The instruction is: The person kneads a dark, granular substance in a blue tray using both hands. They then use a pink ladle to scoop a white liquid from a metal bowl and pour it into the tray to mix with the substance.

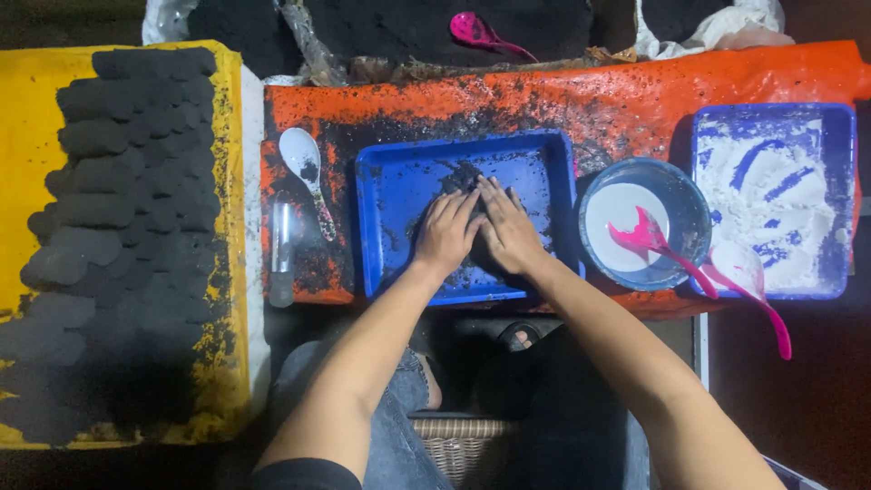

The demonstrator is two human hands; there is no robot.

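My left hand (pixel 445 231) and my right hand (pixel 506 227) lie side by side, palms down, fingers together, pressing a lump of black material (pixel 476 259) in the middle of a blue tray (pixel 386 181). The lump is mostly hidden under the hands; black crumbs are smeared across the tray floor. The tray rests on an orange sheet (pixel 635 95) dirtied with black powder.
Left, a yellow board (pixel 27 136) carries rows of black pressed pieces (pixel 118 181). A white spoon (pixel 307 168) and a clear tube (pixel 282 249) lie beside the tray. Right: a round bowl (pixel 676 195) of white liquid with a pink spoon (pixel 649 238), a blue tray of white powder (pixel 776 195), another pink spoon (pixel 758 290).
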